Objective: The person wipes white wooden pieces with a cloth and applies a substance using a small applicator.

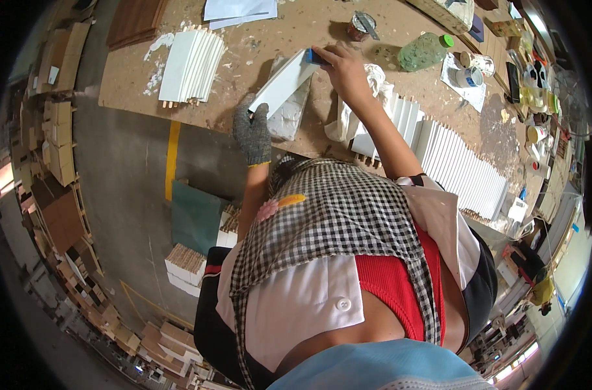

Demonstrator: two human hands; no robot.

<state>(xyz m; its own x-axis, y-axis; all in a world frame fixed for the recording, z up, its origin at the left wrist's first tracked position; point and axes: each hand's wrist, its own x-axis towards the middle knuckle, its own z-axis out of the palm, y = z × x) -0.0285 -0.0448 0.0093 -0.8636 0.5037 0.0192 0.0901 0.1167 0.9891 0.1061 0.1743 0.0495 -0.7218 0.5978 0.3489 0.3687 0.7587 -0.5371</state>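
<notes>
A narrow white-painted board [284, 84] is held tilted over the near edge of the workbench. My left hand [252, 130], in a grey knitted glove, grips its lower end with the thumb on top. My bare right hand [345, 73] reaches to the far end, its fingers closed on a small blue block [316, 57] pressed against the board; the exact kind of block cannot be made out. Beneath the board lies a pale, plastic-wrapped pad [288, 116]. Beside my right forearm is a crumpled white cloth [340, 120].
White boards with wooden pegs stand stacked at left [187, 68], with a long row [462, 162] at right. Beyond are an open tin [362, 27] with a flat blade across it, a green-capped bottle [423, 52], paper sheets [241, 10] and a roll of tape [468, 77].
</notes>
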